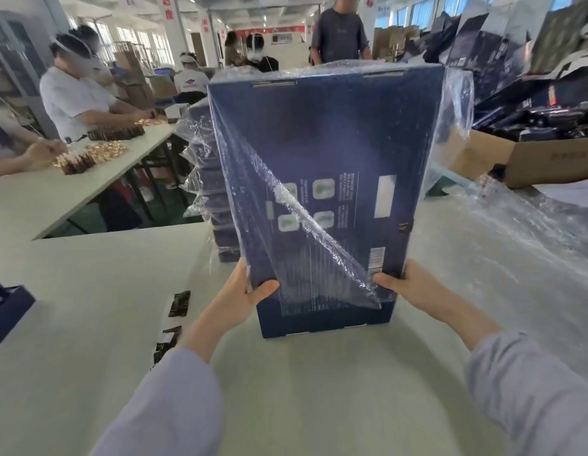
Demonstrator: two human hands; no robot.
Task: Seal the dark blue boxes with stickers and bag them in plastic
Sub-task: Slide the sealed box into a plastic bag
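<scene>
Left hand (250, 291) and right hand (404, 284) apart, each clamped on a lower side edge of the dark blue box (335, 143), which stands on end at the near middle of the worktop (302, 390). The plastic bag (450, 103) sleeves it from the top down to the hands, lower end bare. Bagging step, well along by the look of it; the next move likely calls for drawing the film past that bare end. Far left, a stack of bagged boxes (217, 192); far right, a cardboard carton (533, 162) holding dark packs.
</scene>
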